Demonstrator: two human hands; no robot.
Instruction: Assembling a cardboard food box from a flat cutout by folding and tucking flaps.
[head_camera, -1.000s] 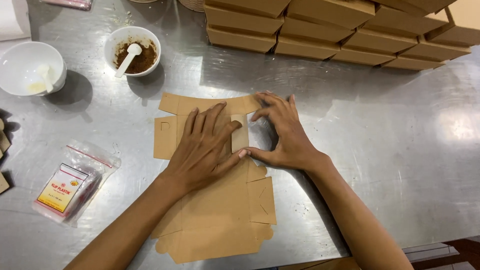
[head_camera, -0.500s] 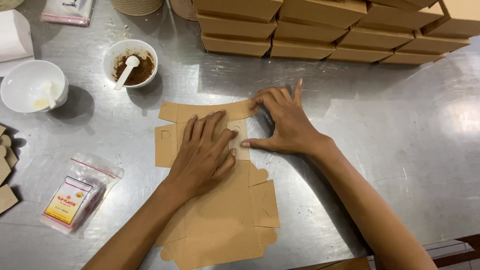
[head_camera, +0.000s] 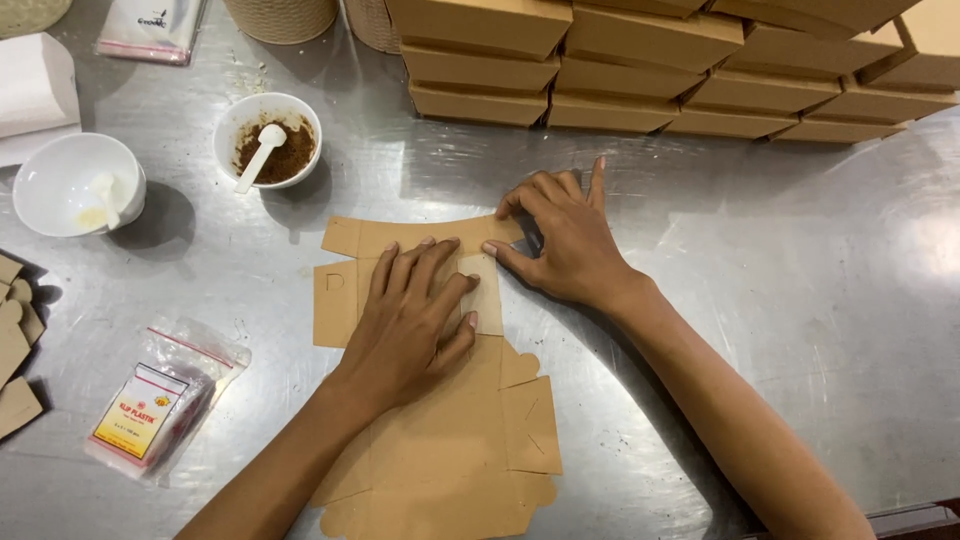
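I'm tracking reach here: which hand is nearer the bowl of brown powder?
Left. The left hand lies flat on the cardboard just below the bowl; the right hand is farther off to its right.

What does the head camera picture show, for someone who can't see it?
Two hands press a flat brown cardboard box cutout on a metal table: left hand flat on it, right hand at its top edge. Folded boxes are stacked behind.

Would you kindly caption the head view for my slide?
Both hands, left hand and right hand, press a flat cardboard box blank on a steel table.
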